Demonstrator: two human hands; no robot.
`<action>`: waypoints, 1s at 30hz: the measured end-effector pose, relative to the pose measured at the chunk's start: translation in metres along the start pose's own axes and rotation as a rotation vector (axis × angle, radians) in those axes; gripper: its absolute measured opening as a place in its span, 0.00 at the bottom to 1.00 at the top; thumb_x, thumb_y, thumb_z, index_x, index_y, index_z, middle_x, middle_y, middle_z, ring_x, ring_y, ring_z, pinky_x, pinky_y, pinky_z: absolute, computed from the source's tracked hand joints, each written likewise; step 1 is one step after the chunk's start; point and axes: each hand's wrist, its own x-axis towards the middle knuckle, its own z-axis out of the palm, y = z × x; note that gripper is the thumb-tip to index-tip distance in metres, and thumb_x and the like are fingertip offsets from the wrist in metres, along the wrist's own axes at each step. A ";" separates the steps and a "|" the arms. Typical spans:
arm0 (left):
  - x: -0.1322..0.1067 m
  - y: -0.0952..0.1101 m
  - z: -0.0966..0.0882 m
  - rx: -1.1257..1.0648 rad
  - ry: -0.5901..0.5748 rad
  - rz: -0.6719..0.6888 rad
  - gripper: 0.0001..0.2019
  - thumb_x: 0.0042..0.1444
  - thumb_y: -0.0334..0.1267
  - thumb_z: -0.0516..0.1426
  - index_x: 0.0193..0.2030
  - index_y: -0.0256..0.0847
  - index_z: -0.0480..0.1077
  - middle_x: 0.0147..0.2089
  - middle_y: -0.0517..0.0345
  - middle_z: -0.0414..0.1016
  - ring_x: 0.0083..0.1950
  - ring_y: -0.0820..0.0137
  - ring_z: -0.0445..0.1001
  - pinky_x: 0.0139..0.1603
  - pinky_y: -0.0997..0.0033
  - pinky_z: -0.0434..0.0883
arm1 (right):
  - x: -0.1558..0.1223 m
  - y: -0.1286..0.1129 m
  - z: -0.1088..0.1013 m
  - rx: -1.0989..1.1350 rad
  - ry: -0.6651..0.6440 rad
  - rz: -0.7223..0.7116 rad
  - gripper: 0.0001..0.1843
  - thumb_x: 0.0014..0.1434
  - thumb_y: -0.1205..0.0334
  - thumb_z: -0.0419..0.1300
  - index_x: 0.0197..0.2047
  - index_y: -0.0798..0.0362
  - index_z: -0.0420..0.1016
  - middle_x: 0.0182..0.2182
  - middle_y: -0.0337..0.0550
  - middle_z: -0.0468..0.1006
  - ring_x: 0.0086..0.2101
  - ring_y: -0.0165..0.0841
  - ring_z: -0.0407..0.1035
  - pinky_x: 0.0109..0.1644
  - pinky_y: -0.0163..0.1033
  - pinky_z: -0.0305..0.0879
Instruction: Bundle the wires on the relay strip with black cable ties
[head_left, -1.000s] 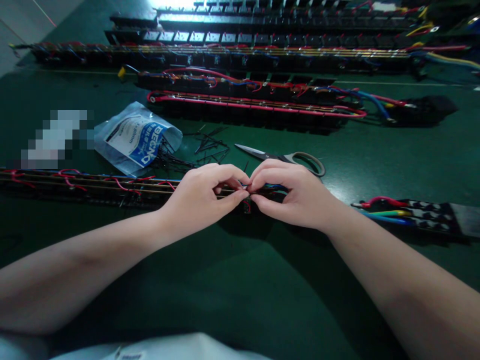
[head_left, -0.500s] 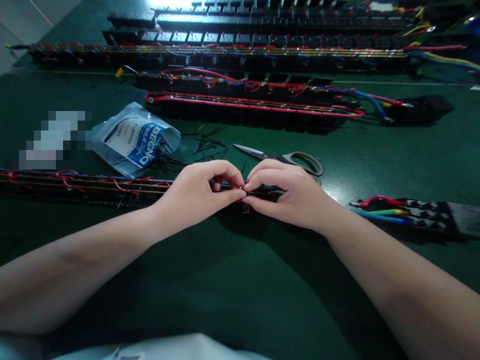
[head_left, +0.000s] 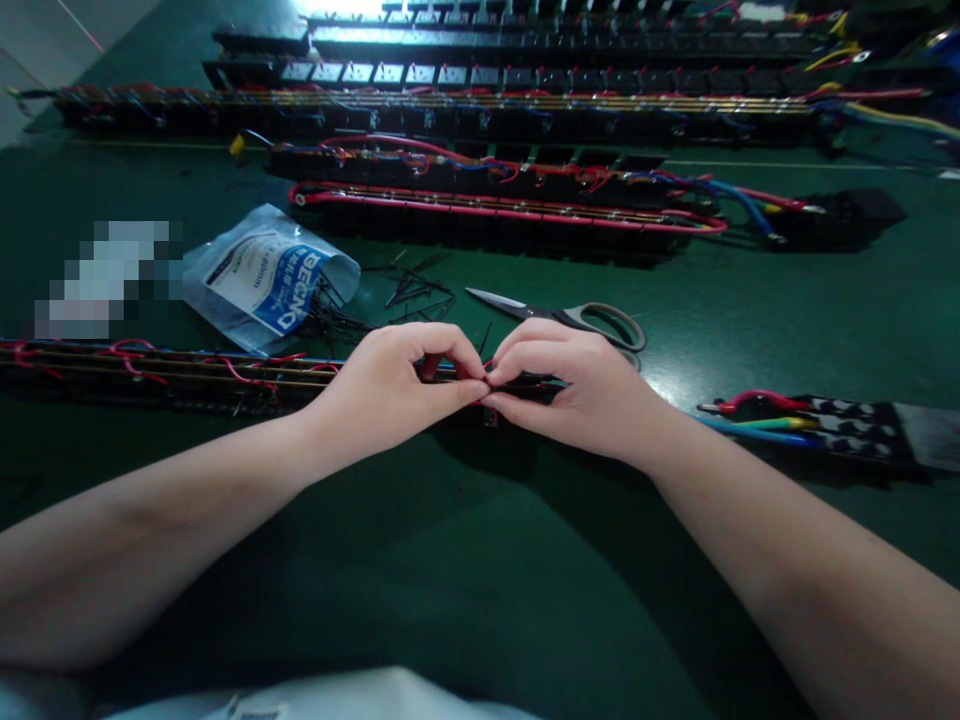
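My left hand and my right hand meet fingertip to fingertip over a long black strip assembly with red wires and brass-coloured rods. Both hands are closed in a pinch at the same spot on it. A thin black cable tie sticks up just behind the fingertips; its lower part is hidden by them. Behind the hands, a clear bag with a blue and white label spills black cable ties. Scissors lie just behind my right hand, blades pointing left.
More long black wired assemblies lie across the back of the green table. A shorter one with a red cable loop is nearer. At right, red, yellow-green and blue cables run into a black-and-grey piece. Loose cable ties are scattered behind the hands.
My fingertips have shifted very slightly, with both hands still pinching at the same spot. Nothing else has visibly moved.
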 end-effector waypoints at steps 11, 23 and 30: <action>-0.001 -0.001 -0.001 -0.073 0.021 0.015 0.04 0.54 0.38 0.69 0.31 0.42 0.85 0.27 0.62 0.78 0.30 0.75 0.68 0.30 0.72 0.59 | 0.001 -0.001 0.001 -0.002 -0.010 0.004 0.07 0.69 0.61 0.68 0.40 0.54 0.85 0.39 0.46 0.85 0.40 0.32 0.79 0.46 0.37 0.73; -0.009 -0.011 0.006 0.230 0.093 0.316 0.06 0.66 0.37 0.64 0.37 0.42 0.82 0.36 0.60 0.84 0.36 0.71 0.76 0.39 0.71 0.71 | 0.002 -0.002 -0.002 -0.017 -0.042 -0.031 0.08 0.69 0.62 0.67 0.36 0.54 0.83 0.38 0.46 0.84 0.40 0.31 0.77 0.45 0.36 0.71; -0.018 -0.019 0.014 0.371 0.187 0.559 0.07 0.71 0.35 0.61 0.39 0.44 0.80 0.39 0.59 0.88 0.41 0.68 0.80 0.46 0.63 0.68 | 0.002 0.001 0.001 -0.033 -0.051 -0.072 0.06 0.65 0.64 0.69 0.35 0.54 0.80 0.38 0.44 0.85 0.41 0.32 0.77 0.49 0.39 0.72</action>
